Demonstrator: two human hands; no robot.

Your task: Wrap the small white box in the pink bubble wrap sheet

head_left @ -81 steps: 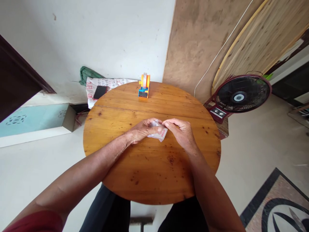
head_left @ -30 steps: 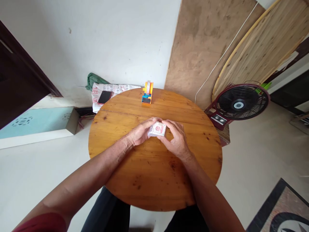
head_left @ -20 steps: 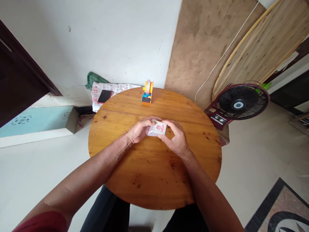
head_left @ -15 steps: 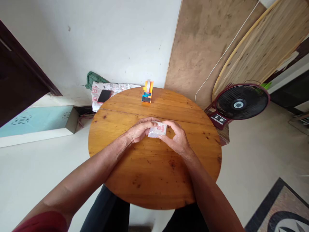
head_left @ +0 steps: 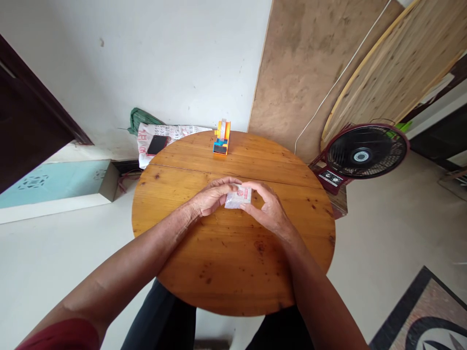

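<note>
Between my two hands is a small, flat, whitish packet [head_left: 239,197] with red print on its upper face and a shiny clear wrap. My left hand [head_left: 215,195] grips its left end, thumb on top and fingers behind and underneath. At the right end, my right hand [head_left: 268,206] pinches the packet between thumb and fingers along its near and far edges. Both hands are over the middle of the round wooden table [head_left: 233,272]. The fingers under the packet are partly hidden.
An orange and blue tape dispenser [head_left: 221,138] stands at the table's far edge. A black phone [head_left: 157,145] lies on a printed white sack [head_left: 144,158] beyond the left edge. To the right is a dark red fan [head_left: 361,155]; a wall rises behind.
Both hands keep their hold on the packet, which has shifted very slightly. The view has moved a little.
</note>
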